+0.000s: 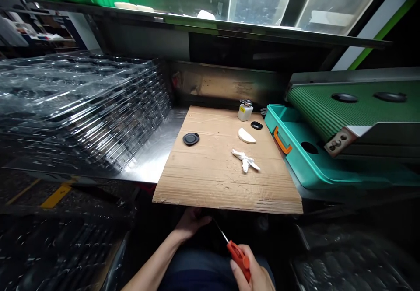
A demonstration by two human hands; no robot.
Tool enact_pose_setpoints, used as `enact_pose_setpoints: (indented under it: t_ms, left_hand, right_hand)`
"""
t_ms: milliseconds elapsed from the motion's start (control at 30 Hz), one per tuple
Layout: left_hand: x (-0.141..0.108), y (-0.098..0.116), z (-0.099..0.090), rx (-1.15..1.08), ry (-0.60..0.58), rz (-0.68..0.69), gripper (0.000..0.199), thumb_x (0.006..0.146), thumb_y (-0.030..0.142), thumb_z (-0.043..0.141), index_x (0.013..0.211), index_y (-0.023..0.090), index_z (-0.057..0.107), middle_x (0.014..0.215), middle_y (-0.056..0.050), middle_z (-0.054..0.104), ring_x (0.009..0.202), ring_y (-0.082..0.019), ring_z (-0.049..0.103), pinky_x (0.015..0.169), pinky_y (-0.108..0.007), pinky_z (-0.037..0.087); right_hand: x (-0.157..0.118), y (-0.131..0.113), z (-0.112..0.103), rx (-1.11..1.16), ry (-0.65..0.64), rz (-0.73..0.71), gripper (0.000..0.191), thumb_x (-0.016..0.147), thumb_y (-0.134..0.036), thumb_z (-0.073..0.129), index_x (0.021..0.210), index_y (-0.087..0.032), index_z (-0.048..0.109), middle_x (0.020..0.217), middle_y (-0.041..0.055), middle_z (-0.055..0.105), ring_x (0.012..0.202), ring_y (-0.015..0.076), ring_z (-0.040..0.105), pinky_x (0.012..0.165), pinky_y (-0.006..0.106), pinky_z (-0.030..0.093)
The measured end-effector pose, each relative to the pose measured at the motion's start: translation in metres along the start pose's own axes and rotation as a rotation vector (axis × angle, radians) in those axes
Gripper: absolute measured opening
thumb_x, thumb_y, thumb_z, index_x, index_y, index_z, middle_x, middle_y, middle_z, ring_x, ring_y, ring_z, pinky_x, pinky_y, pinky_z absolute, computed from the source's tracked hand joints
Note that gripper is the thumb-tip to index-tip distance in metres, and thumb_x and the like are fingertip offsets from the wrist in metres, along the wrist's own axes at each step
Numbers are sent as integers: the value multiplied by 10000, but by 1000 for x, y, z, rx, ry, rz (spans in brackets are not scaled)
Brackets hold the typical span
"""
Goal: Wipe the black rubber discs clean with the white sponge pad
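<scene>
Head view: my right hand [254,272] grips an orange-handled steel pick [238,257], tip aimed up-left at my left hand [192,223], whose grip is unclear.

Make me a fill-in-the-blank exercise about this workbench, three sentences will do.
The right hand grips a pointed tool with an ______ handle. The crumpled white wipe rests on a ______ board. The stack of clear plastic trays lies to the ______ of the board.

Missing words: orange, wooden, left.
</scene>
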State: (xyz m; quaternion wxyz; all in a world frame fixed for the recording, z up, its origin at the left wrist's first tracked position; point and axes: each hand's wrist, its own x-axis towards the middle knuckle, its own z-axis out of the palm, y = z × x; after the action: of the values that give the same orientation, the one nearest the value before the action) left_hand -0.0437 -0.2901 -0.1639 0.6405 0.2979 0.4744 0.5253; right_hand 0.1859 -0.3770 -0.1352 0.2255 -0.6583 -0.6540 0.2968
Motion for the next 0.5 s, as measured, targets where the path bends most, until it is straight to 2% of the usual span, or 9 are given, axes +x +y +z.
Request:
enact_pose_setpoints:
  t_ms: [167, 300, 400, 500]
  left_hand:
    - [3, -1, 3, -7, 57, 26, 480, 482, -56, 778, 907, 159, 717, 1099, -135, 688, 1237, -340, 507, 1127, -453, 279]
    - [4, -7, 3, 93, 25, 66, 479, 505, 11, 809, 943, 178, 715, 1155, -122, 671, 1267, -339, 475, 1156, -482, 201]
    - [7, -10, 5, 93, 39, 18, 396, 577, 97, 815, 951, 174, 708, 1129, -118, 683, 1206, -321, 533, 1120, -471, 296]
    - [13, -10, 7, -168, 102, -141, 223, 694, 162, 754, 904, 150, 680, 995, -112, 709, 986, -285, 651, 988, -490, 453]
  right_hand:
    - [6, -14, -10, -62, -36, -16, 315, 873, -531, 428, 1026, -310, 592, 607, -36, 648, 530, 184, 638, 498, 209, 416]
    - [10, -16, -9, -71, -1, -6, 303, 881, -518, 422, 1025, -308, 587, 634, -32, 657, 542, 182, 642, 513, 210, 416]
    - [10, -16, -7, -51, -9, -4, 308, 886, -516, 413, 1039, -309, 582, 641, -31, 657, 545, 179, 641, 523, 208, 418]
    - [8, -14, -2, -45, 8, 3, 310, 886, -520, 418, 1046, -311, 582, 642, -28, 656, 545, 179, 637, 510, 206, 410]
